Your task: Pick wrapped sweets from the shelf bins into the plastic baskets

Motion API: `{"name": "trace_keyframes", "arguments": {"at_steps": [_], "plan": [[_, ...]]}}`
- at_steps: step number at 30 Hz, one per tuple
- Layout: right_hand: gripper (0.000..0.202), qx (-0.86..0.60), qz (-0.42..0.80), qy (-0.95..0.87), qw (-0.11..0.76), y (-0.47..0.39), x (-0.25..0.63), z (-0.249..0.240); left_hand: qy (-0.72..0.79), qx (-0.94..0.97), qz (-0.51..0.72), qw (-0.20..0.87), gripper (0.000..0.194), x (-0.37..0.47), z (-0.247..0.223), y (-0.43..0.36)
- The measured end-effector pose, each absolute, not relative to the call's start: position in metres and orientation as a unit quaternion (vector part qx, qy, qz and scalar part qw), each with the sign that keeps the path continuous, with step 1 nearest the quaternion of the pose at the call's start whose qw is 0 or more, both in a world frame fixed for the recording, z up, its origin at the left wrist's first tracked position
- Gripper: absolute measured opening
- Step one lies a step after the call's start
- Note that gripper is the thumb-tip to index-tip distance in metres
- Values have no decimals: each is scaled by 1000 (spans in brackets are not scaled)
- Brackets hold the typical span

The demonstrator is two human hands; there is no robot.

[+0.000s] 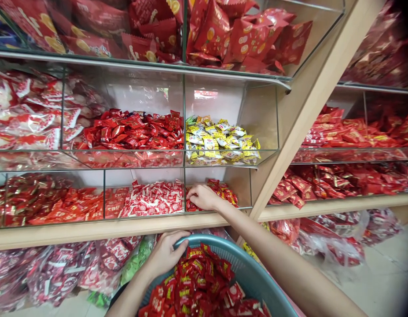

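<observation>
My left hand (169, 252) grips the rim of a blue-green plastic basket (256, 275), thumb and fingers closed over its edge. Many small red packets with yellow print (193, 281) fill the basket. Farther up and right, my right hand (203, 197) reaches into a glass-fronted bin on the lowest shelf, its fingers bent down at red packets (225, 191). Its fingertips are partly hidden, and whether they hold a packet cannot be made out. Beside that bin, left of a glass divider, lies a heap of red and white candies (154, 198).
Above are bins of yellow-white packets (220, 138), red candies (134, 130) and large red bags (243, 35). A slanting wooden upright (309, 101) separates more shelves at right. Clear bags of packets (61, 273) lie below the wooden shelf edge (81, 233).
</observation>
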State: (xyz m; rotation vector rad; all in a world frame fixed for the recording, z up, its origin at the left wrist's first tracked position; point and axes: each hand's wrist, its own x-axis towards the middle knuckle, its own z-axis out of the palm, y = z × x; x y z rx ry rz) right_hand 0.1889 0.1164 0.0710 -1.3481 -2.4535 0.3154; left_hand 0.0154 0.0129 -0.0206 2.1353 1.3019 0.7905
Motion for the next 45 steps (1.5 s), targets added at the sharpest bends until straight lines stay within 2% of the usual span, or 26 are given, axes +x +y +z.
{"name": "trace_keyframes", "arguments": {"at_steps": [4,16,38,42,45], "plan": [[20,-482,108,-852,172,113,193,68,483,786,284,261,30,16,-22,14],[16,-562,125,-794,199,112,192,58,482,785,296,254,30,15,-22,11],[23,-402,241,-754,461,80,224,65,481,783,299,257,29,16,-20,10],[24,-391,254,-746,475,51,226,75,477,786,296,258,29,16,-18,10],[25,-390,290,-752,445,22,228,73,464,791,300,263,30,17,-16,11]]}}
